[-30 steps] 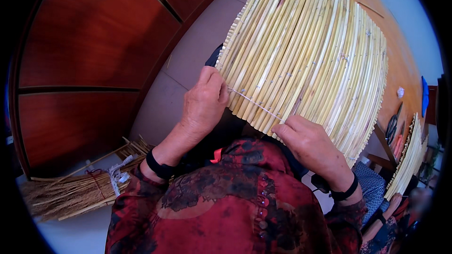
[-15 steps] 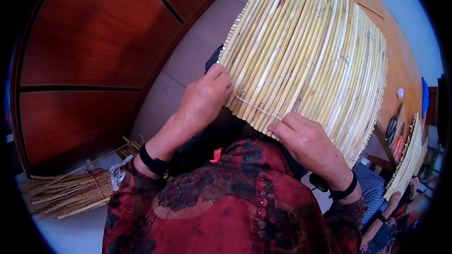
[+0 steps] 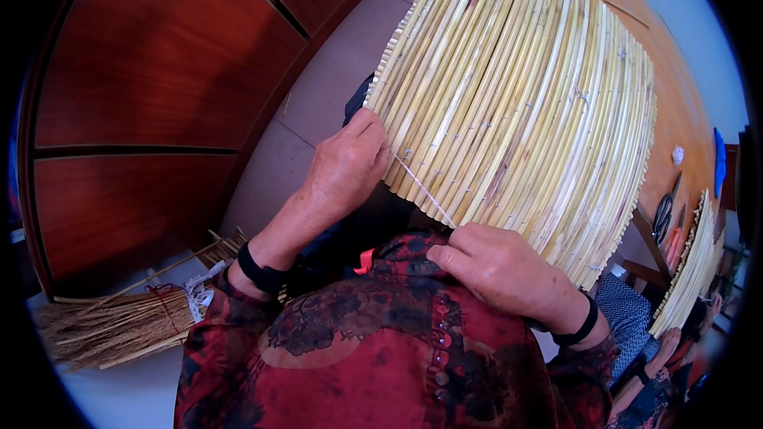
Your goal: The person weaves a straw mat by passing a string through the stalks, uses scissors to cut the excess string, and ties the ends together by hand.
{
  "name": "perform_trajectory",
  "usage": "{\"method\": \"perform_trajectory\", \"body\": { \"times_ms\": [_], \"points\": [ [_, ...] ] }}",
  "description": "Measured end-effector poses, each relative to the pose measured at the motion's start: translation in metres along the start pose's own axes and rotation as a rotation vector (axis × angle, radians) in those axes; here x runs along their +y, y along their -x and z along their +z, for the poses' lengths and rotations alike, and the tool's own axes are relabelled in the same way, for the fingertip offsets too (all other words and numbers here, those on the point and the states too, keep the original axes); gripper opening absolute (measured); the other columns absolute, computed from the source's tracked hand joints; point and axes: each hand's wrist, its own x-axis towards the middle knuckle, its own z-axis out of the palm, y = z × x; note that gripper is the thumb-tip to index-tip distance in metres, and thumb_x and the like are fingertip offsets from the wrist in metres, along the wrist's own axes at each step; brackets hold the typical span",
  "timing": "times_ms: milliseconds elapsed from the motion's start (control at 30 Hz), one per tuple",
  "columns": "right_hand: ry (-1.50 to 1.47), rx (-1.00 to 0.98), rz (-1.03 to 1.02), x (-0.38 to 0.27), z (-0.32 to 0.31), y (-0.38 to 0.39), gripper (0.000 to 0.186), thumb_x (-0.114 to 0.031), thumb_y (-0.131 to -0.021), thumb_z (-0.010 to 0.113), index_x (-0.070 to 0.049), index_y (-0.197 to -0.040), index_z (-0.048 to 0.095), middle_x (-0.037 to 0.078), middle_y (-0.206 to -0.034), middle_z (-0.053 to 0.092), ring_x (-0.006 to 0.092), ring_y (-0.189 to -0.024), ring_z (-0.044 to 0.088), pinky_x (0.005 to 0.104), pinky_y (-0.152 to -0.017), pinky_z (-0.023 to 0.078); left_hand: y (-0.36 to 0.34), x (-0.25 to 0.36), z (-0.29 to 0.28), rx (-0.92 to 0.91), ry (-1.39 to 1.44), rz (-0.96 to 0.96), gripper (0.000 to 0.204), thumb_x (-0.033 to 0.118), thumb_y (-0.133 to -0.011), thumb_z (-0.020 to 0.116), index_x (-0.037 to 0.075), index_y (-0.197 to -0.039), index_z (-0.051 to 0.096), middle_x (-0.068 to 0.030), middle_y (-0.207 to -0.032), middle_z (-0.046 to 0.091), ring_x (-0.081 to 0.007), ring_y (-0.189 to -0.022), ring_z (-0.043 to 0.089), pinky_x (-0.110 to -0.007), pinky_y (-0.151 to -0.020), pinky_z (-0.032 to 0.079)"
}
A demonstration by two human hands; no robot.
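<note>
A mat of pale straw-coloured canes [image 3: 517, 95] bound with thin thread fills the upper middle. My left hand [image 3: 346, 167] is closed on its near left corner, gripping there with a thin white cord [image 3: 421, 189]. The cord runs taut from that hand down and right across the lower ends of the canes. My right hand [image 3: 501, 270] pinches the cord just below the mat’s near edge, over my red patterned top.
Left: wooden cabinet [image 3: 135, 56], bundle of dried stalks [image 3: 111, 334]. Right: wooden table [image 3: 668, 103] with scissors [image 3: 662, 218], a white wad [image 3: 678, 155] and a blue object [image 3: 719, 163]. A co-worker’s hand [image 3: 668, 342] holds another cane mat [image 3: 687, 270] at lower right.
My right hand has moved down and toward me, off the canes, drawing the cord into a straighter, steeper line. My left hand stays at the corner.
</note>
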Motion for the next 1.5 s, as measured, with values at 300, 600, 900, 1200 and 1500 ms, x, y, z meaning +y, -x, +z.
{"method": "perform_trajectory", "body": {
  "times_ms": [300, 600, 900, 1200, 1500],
  "points": [
    [0.009, -0.053, 0.216, -0.004, -0.012, 0.018, 0.021, -0.005, -0.073, 0.054, -0.004, -0.093, 0.055, 0.009, -0.072, 0.047, 0.0253, -0.069, 0.054, 0.0350, -0.057, 0.045, 0.001, 0.003, 0.001, 0.021, -0.025, -0.039, 0.011, -0.001, -0.073, 0.060, 0.003, -0.077, 0.051, -0.0096, -0.085, 0.052, -0.0302, -0.070, 0.056, -0.036, -0.060, 0.046],
    [0.001, 0.026, 0.253, -0.003, -0.006, 0.033, 0.019, -0.004, -0.073, 0.056, -0.003, -0.092, 0.056, 0.010, -0.073, 0.047, 0.0266, -0.067, 0.055, 0.0358, -0.054, 0.045, 0.002, 0.006, 0.007, 0.045, -0.016, -0.055, 0.011, 0.000, -0.073, 0.059, 0.003, -0.078, 0.050, -0.0100, -0.085, 0.051, -0.0313, -0.071, 0.056, -0.037, -0.060, 0.045],
    [-0.030, 0.182, 0.262, -0.007, -0.003, 0.033, 0.010, -0.005, -0.080, 0.058, -0.003, -0.090, 0.059, 0.012, -0.068, 0.047, 0.0288, -0.061, 0.053, 0.0365, -0.053, 0.043, 0.012, 0.003, 0.010, 0.132, 0.006, -0.002, 0.016, -0.001, -0.075, 0.060, 0.004, -0.089, 0.055, -0.0104, -0.093, 0.054, -0.0291, -0.076, 0.058, -0.035, -0.063, 0.047],
    [-0.007, 0.151, 0.230, -0.008, -0.009, 0.025, 0.015, -0.006, -0.079, 0.056, -0.002, -0.094, 0.057, 0.010, -0.073, 0.049, 0.0259, -0.067, 0.056, 0.0345, -0.057, 0.046, 0.036, -0.007, 0.015, 0.224, -0.042, 0.176, 0.039, -0.010, -0.072, 0.055, 0.005, -0.108, 0.057, -0.0139, -0.106, 0.055, -0.0301, -0.085, 0.057, -0.036, -0.071, 0.048],
    [-0.023, 0.207, 0.245, -0.012, -0.006, 0.021, 0.010, -0.004, -0.081, 0.059, -0.004, -0.090, 0.060, 0.011, -0.068, 0.048, 0.0282, -0.062, 0.055, 0.0362, -0.054, 0.044, 0.041, -0.010, 0.016, 0.194, -0.072, 0.242, 0.047, -0.011, -0.067, 0.053, 0.002, -0.111, 0.056, -0.0151, -0.110, 0.053, -0.0302, -0.088, 0.055, -0.036, -0.075, 0.048]
  ]
}}
